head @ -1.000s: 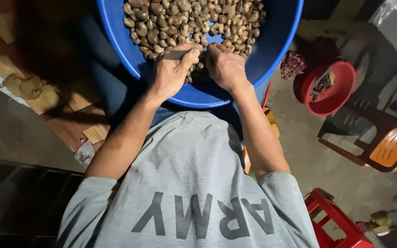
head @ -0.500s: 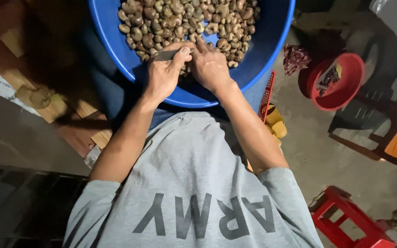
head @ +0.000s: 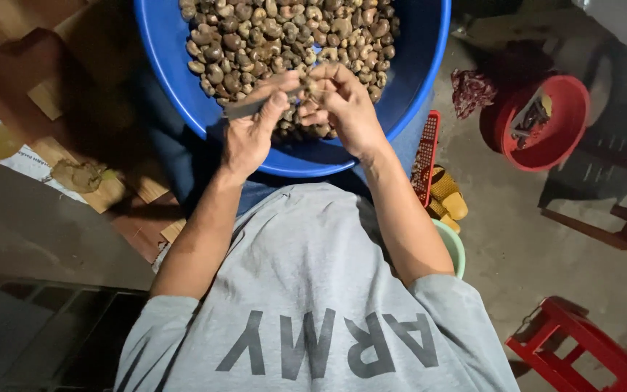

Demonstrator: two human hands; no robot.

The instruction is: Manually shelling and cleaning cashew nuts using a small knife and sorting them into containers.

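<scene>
A large blue basin (head: 172,69) rests on my lap, filled with several brown nuts in their shells (head: 284,29). Both hands hover over the basin's near side. My left hand (head: 250,136) grips a small grey metal blade (head: 244,109) that points left. My right hand (head: 348,110) pinches a single nut (head: 315,87) at its fingertips, right against the left thumb. My grey printed shirt (head: 313,290) fills the lower part of the view.
On the concrete floor to the right are a red tub (head: 556,149) holding scraps, a red stool (head: 582,352), a red perforated tray (head: 424,156), yellow sandals (head: 448,196) and a pale green bowl (head: 453,247). Wooden boards (head: 103,192) lie at the left.
Both hands have lifted slightly out of the nut pile and come together, the right now pinching one nut against the blade. The view has shifted a little.
</scene>
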